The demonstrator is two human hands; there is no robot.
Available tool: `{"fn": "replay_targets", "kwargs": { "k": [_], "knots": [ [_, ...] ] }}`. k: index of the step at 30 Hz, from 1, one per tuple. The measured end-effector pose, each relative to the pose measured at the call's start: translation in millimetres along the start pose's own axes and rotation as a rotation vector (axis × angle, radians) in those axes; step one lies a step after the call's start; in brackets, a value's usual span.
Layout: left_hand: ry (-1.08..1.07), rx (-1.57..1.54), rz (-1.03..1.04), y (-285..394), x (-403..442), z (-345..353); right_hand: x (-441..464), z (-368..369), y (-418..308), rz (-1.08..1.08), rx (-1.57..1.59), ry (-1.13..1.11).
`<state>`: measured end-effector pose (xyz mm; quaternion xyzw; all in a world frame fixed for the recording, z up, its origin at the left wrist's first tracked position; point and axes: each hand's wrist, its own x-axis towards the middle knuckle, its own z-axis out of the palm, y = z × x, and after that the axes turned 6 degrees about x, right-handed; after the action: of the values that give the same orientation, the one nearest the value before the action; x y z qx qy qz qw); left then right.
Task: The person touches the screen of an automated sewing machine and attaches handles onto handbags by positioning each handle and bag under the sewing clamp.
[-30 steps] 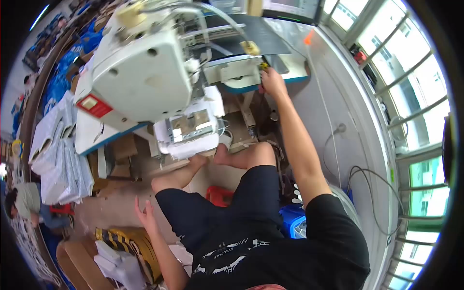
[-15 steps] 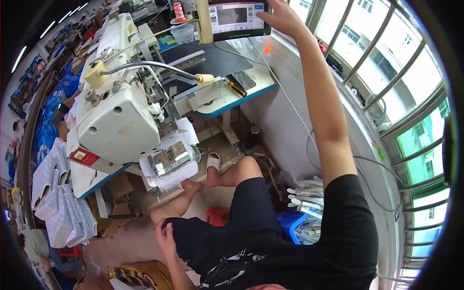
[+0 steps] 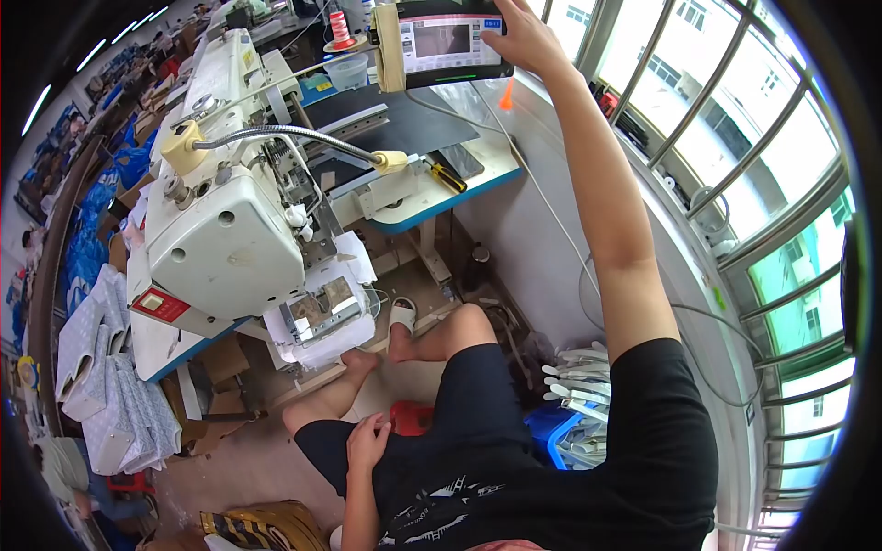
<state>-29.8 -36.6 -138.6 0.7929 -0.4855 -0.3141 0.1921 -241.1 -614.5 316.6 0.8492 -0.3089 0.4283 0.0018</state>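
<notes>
My right hand (image 3: 525, 41) reaches up to a touchscreen panel (image 3: 441, 41), its thumb at the right edge of the display. The hand is open, with its upper part near the frame's top edge. The screen shows a grey picture among small buttons. My left hand (image 3: 367, 443) lies on my lap over the black shorts, fingers loosely extended and holding nothing. In front of me stands a white industrial sewing machine (image 3: 225, 243). Under its head a clamp plate (image 3: 323, 308) sits on white sheet material.
A yellow-black screwdriver (image 3: 448, 177) and a phone (image 3: 462, 161) lie on the table. A bent lamp (image 3: 390, 162) arches over it. Patterned fabric pieces (image 3: 124, 404) are stacked at left. A blue bin (image 3: 549, 432) beside me stands by white strips (image 3: 583, 395). Barred windows line the right.
My left hand has moved right, from beside my thigh onto my lap. My right hand has shifted slightly left and stays at the screen, where the buttons look slightly different.
</notes>
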Motion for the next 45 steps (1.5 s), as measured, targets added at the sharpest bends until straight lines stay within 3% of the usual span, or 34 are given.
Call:
{"fn": "replay_targets", "kwargs": {
  "k": [45],
  "knots": [
    [0.014,0.027,-0.015,9,-2,-3,5,-3,0,0.019,0.007,-0.016]
  ]
}}
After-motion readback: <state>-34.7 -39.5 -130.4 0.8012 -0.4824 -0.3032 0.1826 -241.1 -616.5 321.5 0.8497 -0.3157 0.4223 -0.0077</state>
